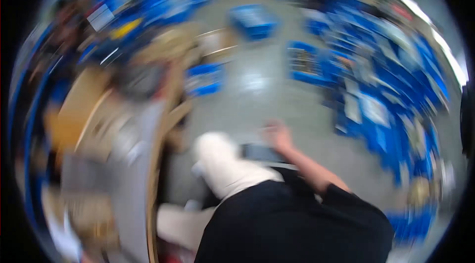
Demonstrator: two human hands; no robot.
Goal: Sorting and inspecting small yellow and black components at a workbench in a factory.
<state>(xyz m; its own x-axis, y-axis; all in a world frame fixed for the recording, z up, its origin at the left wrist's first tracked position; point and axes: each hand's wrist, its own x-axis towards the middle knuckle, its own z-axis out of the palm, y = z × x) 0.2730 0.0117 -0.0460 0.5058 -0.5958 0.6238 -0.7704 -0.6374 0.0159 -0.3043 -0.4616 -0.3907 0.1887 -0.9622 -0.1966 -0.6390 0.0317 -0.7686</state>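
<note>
Motion smears the whole head view. My right hand (pixel 277 134) reaches out ahead of my body, above the grey floor (pixel 247 104). Its fingers are too blurred to show whether they hold anything. Closest to that hand is a dark grey flat thing (pixel 262 153), partly hidden behind my leg and forearm; its kind I cannot make out. My left hand is out of sight. To my left stands a workbench with a light top and wooden edge (pixel 133 154), and the things on it are smeared.
Blue bins stand on the floor: one far ahead (pixel 253 21), one beside the bench (pixel 204 80), one holding small parts (pixel 308 64). Stacked blue bins (pixel 376 109) line the right side. An orange-tan box-like thing (pixel 81 107) is at the left.
</note>
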